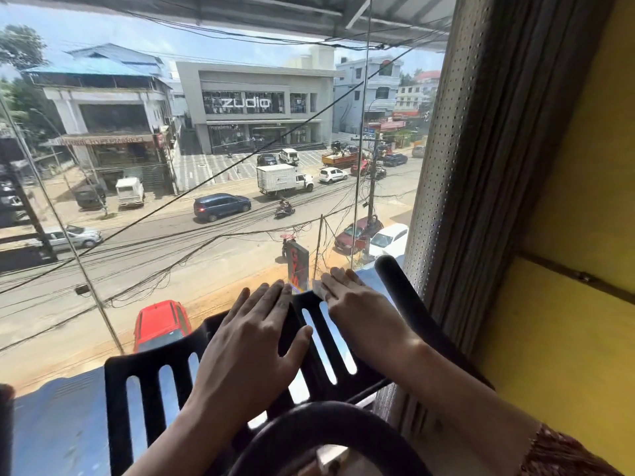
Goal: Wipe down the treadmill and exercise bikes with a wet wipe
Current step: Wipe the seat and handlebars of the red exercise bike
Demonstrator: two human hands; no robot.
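A black slotted plastic console panel (151,383) of an exercise machine fills the lower middle of the head view. My left hand (254,334) lies flat on it with straight fingers. To its right, my right hand (350,300) presses a small white wet wipe (319,288) against the panel's far right edge; only a corner of the wipe shows under the fingers. A black padded handlebar (398,293) rises just right of my right hand. Another curved black bar (323,417) crosses below my wrists.
A large glass window (206,166) stands directly behind the machine, with a street and buildings far below. A perforated blind and brown curtain (481,166) hang at the right, beside a yellow wall (577,269) close to my right arm.
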